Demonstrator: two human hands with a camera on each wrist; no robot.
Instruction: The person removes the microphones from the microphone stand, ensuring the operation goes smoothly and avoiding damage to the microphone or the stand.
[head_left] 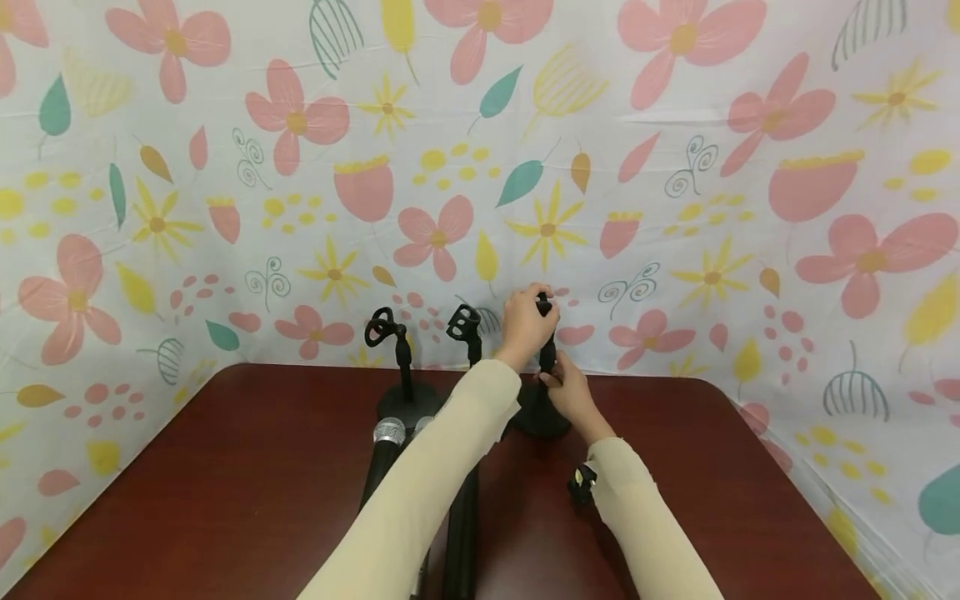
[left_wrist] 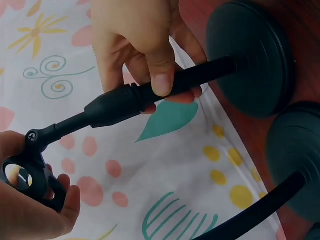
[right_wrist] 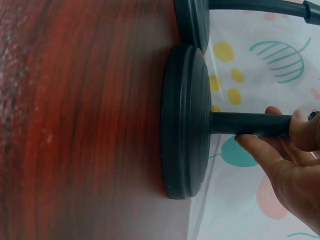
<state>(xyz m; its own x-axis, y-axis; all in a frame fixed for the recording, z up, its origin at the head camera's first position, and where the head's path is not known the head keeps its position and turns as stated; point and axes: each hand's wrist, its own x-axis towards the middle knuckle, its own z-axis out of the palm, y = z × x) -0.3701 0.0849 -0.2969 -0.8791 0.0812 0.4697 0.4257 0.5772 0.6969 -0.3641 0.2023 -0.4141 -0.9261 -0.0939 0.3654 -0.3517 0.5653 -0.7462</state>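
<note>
A black desktop microphone stand [head_left: 546,415] with a round base stands upright at the back of the table, the rightmost of three. My left hand [head_left: 527,325] holds the microphone clip [left_wrist: 36,167] at its top, with fingers curled round it. Lower down, my right hand [head_left: 573,393] grips the stand's pole, thumb and fingers around it just below the thicker collar [left_wrist: 112,106]. In the right wrist view the base [right_wrist: 186,125] rests flat on the table.
Two more stands with clips, a left one [head_left: 405,400] and a middle one [head_left: 465,323], stand alongside. A black microphone [head_left: 386,446] with a silver head and a long black tube [head_left: 461,542] lie nearer, partly behind my left sleeve. A small black object [head_left: 581,485] is beside my right sleeve. Floral cloth hangs behind.
</note>
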